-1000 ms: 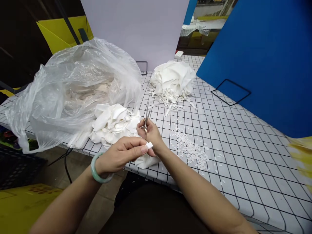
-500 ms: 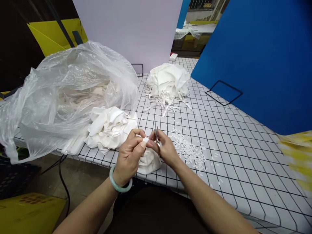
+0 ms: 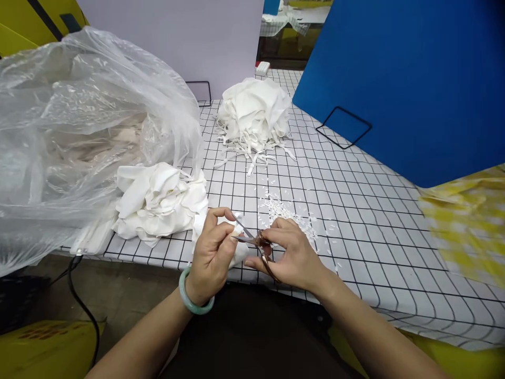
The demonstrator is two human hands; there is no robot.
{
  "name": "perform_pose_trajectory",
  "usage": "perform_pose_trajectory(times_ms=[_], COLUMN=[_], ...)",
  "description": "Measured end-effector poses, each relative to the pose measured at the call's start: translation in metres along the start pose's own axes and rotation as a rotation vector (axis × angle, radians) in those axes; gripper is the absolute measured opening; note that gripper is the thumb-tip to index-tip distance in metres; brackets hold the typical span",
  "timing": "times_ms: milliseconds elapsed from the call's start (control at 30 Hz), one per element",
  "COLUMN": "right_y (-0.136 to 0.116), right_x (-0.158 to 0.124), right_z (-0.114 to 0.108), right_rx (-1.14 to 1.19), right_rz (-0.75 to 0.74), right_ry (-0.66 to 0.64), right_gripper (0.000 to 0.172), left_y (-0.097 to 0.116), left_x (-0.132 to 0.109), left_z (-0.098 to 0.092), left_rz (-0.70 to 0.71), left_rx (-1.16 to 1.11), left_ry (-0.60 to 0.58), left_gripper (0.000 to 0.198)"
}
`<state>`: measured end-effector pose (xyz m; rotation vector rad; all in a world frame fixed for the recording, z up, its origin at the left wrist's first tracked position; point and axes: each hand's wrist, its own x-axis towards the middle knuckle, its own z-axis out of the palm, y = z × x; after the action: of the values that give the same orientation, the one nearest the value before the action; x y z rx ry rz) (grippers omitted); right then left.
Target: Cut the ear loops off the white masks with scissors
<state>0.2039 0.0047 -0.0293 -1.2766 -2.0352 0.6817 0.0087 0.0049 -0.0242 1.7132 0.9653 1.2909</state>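
Observation:
My left hand (image 3: 215,250), with a pale green bangle at the wrist, pinches a piece of white fabric (image 3: 238,223). My right hand (image 3: 294,250) grips a pair of scissors (image 3: 256,240) by its handles. The blades are spread and point left, around the edge of the fabric by my left fingertips. Part of the fabric hangs below and behind my left hand. Beyond my right hand lie many small white snippets (image 3: 281,208) on the checked tablecloth (image 3: 327,184). A heap of white cloth pieces (image 3: 161,200) sits just left of my left hand.
A large clear plastic bag (image 3: 98,121) with pale cloth inside fills the left. Farther back stands a pile of white pieces with straps (image 3: 254,116). A blue panel (image 3: 398,89) rises at the right, a pale panel (image 3: 177,42) behind. A white power strip (image 3: 92,237) lies at the table edge.
The scissors have swung from pointing upward to pointing left, with blades spread at the fabric. My right hand has moved right, away from my left fingers. The whole view has shifted.

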Motion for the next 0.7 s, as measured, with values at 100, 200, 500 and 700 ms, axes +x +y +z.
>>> perform_pose_trajectory(times_ms=[100,200,500,700], right_y=[-0.0007,-0.0023,-0.0045,-0.0026], right_x=[0.0002,0.0009,0.0028,0.0007], right_z=[-0.0008,-0.0011,0.0,0.0022], right_rx=[-0.011,-0.019,-0.003,0.002], right_rz=[-0.015,-0.017,0.015,0.026], right_ry=[0.006,0.002,-0.005,0.009], right_gripper=[0.037,0.038,0.048,0.052], left_y=[-0.0009,-0.0015,-0.003,-0.0042], left_x=[-0.0011,-0.0012,-0.0018,-0.0006], left_z=[0.0008,0.0019,0.006,0.0078], left_rz=[0.006,0.0,0.012,0.031], left_rx=[0.004,0.0,0.011,0.008], left_ry=[-0.003,-0.017,-0.033,-0.055], left_gripper=[0.024,0.024,0.024,0.024])
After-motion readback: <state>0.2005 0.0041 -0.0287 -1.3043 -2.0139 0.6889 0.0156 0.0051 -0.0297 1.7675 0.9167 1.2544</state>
